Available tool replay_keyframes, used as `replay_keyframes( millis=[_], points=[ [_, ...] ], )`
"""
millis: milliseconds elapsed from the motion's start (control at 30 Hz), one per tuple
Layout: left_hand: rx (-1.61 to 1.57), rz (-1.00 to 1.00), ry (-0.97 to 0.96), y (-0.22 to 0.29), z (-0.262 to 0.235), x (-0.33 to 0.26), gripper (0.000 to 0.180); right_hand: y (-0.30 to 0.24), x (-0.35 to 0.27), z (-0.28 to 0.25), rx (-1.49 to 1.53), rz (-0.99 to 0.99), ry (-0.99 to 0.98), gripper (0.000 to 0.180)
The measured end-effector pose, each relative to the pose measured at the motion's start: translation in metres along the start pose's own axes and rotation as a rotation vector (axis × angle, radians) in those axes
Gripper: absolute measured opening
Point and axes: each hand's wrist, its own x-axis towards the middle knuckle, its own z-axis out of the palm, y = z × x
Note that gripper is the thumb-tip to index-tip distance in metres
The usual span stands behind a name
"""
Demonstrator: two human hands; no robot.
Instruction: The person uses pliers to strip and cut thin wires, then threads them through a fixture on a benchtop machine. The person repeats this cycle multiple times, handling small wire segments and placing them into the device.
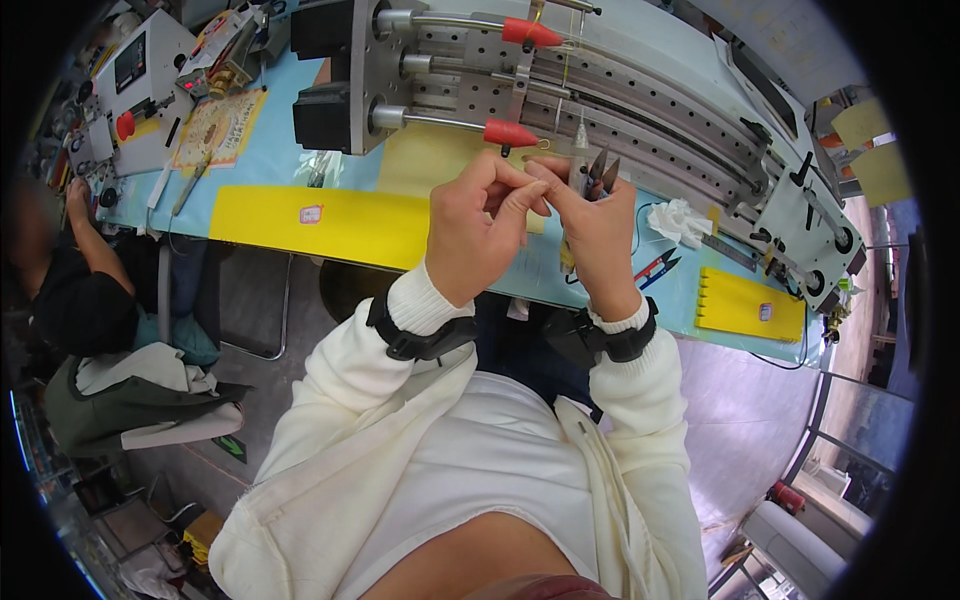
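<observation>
My left hand (478, 225) and my right hand (597, 235) meet at chest height over the front edge of a light blue workbench (280, 160). The left fingertips pinch something very thin; what it is I cannot tell. In my right hand sits a small pair of snips (600, 172), its dark pointed blades sticking up past the fingers. Both wrists wear black bands over cream sleeves. Just behind the hands stands a grey metal machine (600, 100) with rods and red-tipped levers (510, 132).
A yellow mat (330, 220) lies on the bench left of my hands, and a smaller yellow pad (748, 305) at the right. Red-handled snips (655, 268) and a white crumpled cloth (680, 220) lie right of my hands. Another person (70, 280) sits at far left.
</observation>
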Motion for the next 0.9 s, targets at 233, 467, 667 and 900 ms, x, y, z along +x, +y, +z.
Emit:
replay_keyframes(
  millis=[233, 467, 667, 900],
  points=[
    [0.599, 0.165, 0.109, 0.01, 0.009, 0.014, 0.012, 0.009, -0.013, -0.008, -0.082, 0.074, -0.029, 0.013],
    [0.527, 0.152, 0.178, 0.007, 0.008, 0.015, 0.01, 0.0, -0.032, -0.011, -0.243, -0.039, -0.065, 0.022],
    [0.439, 0.125, 0.23, 0.006, 0.0, 0.006, 0.009, -0.01, -0.034, -0.024, -0.414, 0.031, -0.147, 0.04],
    [0.43, 0.11, 0.204, 0.009, 0.0, 0.003, 0.008, -0.011, -0.037, -0.022, -0.299, 0.014, -0.142, 0.037]
  ],
)
